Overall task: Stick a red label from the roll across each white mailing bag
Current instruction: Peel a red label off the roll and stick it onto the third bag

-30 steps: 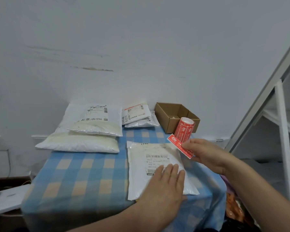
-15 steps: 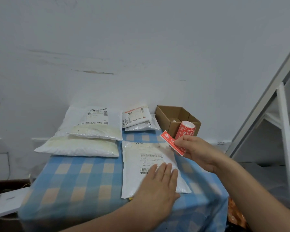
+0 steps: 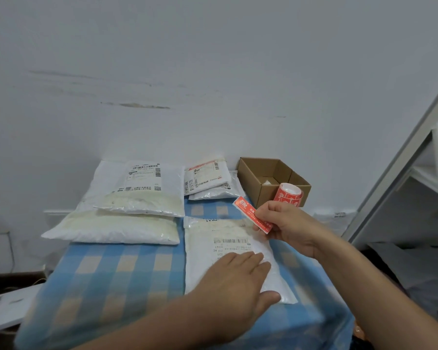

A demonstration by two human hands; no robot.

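Just right of centre, a person's right hand (image 3: 288, 228) pinches a red label (image 3: 248, 213) between thumb and fingers (image 3: 268, 210), holding it tilted over the upper right corner of a white mailing bag (image 3: 213, 253); whether the label touches the bag cannot be told. The left hand (image 3: 234, 286), its fingers straight and together, presses flat on the bag's lower half. The bag lies on a blue-checked tabletop (image 3: 116, 274). The red label roll (image 3: 288, 197) stands upright just above the right hand in the frame, beside an open cardboard box (image 3: 261, 173). Two larger white bags (image 3: 147, 188) are stacked at centre left, and two smaller bags (image 3: 208, 176) overlap next to the box.
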